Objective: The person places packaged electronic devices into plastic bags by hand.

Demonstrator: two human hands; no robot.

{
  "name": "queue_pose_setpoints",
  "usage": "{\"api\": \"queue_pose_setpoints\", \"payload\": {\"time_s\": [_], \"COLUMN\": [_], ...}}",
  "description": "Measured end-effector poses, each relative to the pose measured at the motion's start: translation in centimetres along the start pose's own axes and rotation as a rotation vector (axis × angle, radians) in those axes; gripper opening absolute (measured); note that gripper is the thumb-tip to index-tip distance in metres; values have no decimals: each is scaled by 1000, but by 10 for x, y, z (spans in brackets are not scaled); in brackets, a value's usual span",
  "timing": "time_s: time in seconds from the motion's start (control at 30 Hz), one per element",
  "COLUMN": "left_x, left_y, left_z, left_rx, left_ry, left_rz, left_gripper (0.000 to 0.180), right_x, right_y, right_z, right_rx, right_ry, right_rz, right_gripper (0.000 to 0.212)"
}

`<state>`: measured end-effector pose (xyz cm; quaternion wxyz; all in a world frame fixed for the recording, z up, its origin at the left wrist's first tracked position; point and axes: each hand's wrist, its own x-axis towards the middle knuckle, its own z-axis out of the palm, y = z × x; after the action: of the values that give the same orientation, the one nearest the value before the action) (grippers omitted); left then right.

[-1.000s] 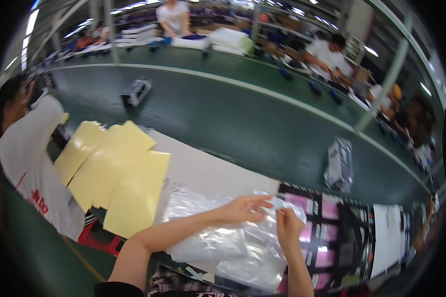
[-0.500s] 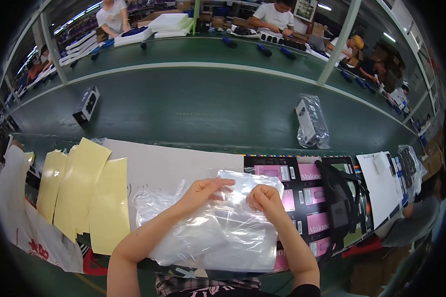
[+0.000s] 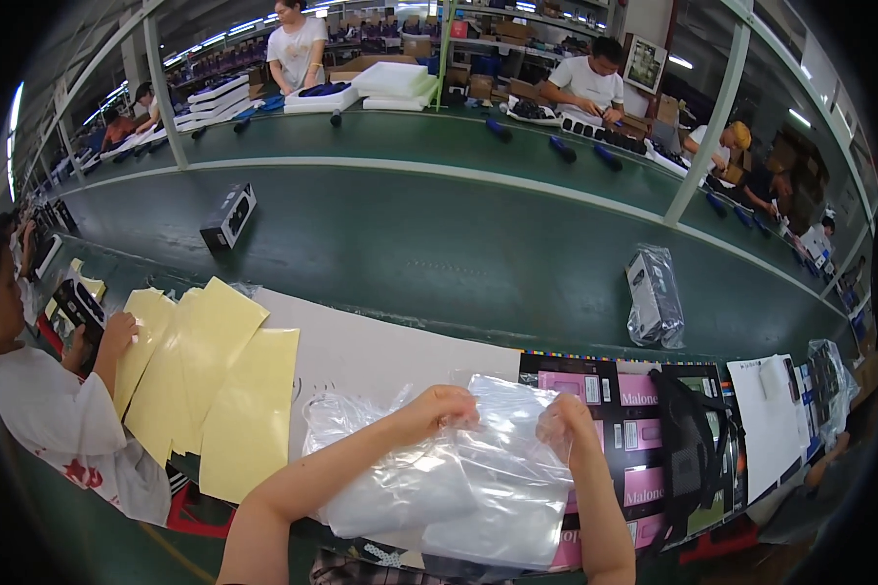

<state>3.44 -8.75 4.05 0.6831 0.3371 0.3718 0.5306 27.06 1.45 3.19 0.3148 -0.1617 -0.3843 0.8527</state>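
A clear plastic bag (image 3: 505,398) is stretched between my two hands, its upper edge raised toward the far side. My left hand (image 3: 441,409) pinches it near its left edge, fingers closed. At the opposite edge my right hand (image 3: 568,425) grips the film, fingers curled in. Beneath and to the left lies a loose pile of clear plastic bags (image 3: 390,499), spread over the near part of the table. Glare on the film hides where one bag ends and another begins.
Yellow sheets (image 3: 249,419) lie left, beside a co-worker (image 3: 59,419) holding a dark box (image 3: 80,304). A grey board (image 3: 390,336) lies behind the bags. Rightward are pink-and-black printed sheets (image 3: 642,444) and a black mesh bag (image 3: 691,458). A box (image 3: 229,216) and a film-wrapped box (image 3: 656,297) stand on the green belt (image 3: 429,229).
My hands have moved apart, and the right one now grips the bag's right edge. The view has swung left and up, bringing the co-worker with the box into sight.
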Motion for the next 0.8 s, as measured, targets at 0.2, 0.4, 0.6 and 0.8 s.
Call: {"api": "queue_pose_setpoints", "payload": {"time_s": [0.2,0.4,0.6,0.8], "left_x": [3,9,8,10], "left_y": [-5,5,2,2], "left_z": [-13,5,-8,-8], "left_rx": [-462,-252,-537,-431], "left_ry": [-63,54,58,38], "left_rz": [154,-27,-103,-78], "left_gripper": [24,23,23,23], "right_x": [7,12,10,11], "right_y": [11,12,22,22], "right_z": [7,-19,17,12], "right_rx": [-506,-550,-614,-657], "right_ry": [24,158,255,237], "right_rz": [122,-28,1,10], "right_gripper": [16,17,13,11]}}
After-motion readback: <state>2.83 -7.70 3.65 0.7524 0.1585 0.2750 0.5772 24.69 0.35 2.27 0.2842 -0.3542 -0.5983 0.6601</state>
